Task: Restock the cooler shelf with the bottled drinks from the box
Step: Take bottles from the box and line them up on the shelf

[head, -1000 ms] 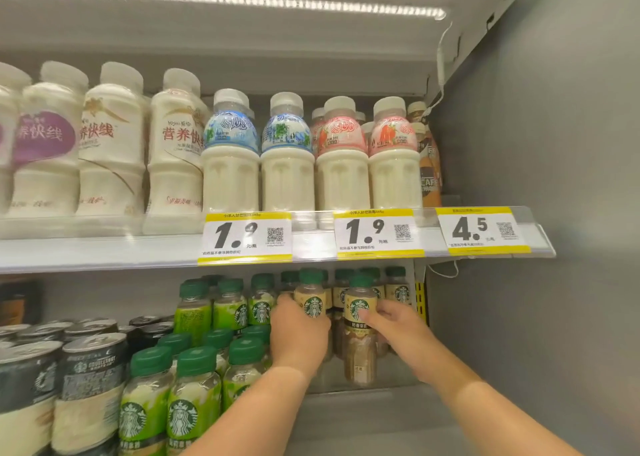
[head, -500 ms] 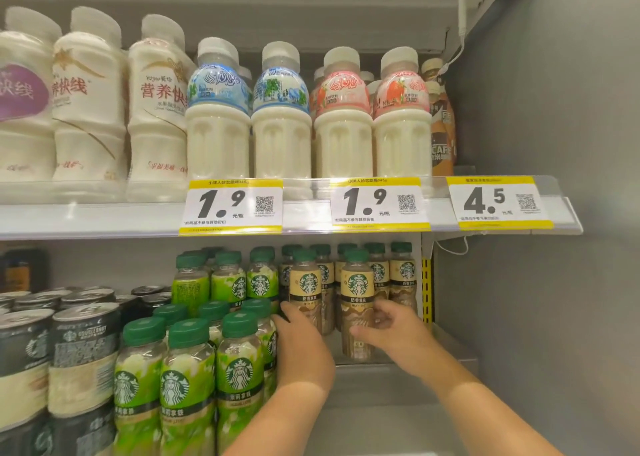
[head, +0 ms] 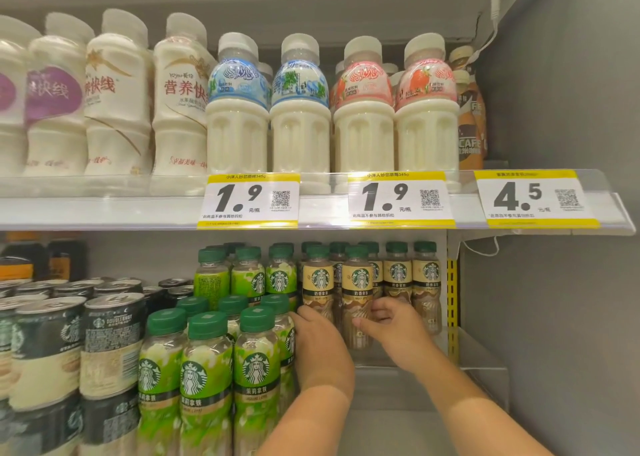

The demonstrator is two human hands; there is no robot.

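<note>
Brown-and-gold latte bottles with green caps stand in rows on the lower cooler shelf (head: pixel 485 362). My right hand (head: pixel 391 334) wraps around the lower body of the front bottle (head: pixel 356 282). My left hand (head: pixel 320 348) grips the base of the neighbouring brown bottle (head: pixel 318 279), wedged between it and the green-label bottles (head: pixel 256 369) on the left. The box is out of view.
Dark coffee cans (head: pixel 107 338) fill the lower left. The upper shelf (head: pixel 104 210) carries white milk drinks (head: pixel 239 116) and yellow price tags (head: pixel 249 199). A grey cooler wall (head: pixel 571 317) closes the right side, with bare shelf floor in front of the brown bottles.
The view has moved closer and tilted lower. Both hands stay on the front brown bottles, sliding lower down their bodies as the bottles settle on the shelf.
</note>
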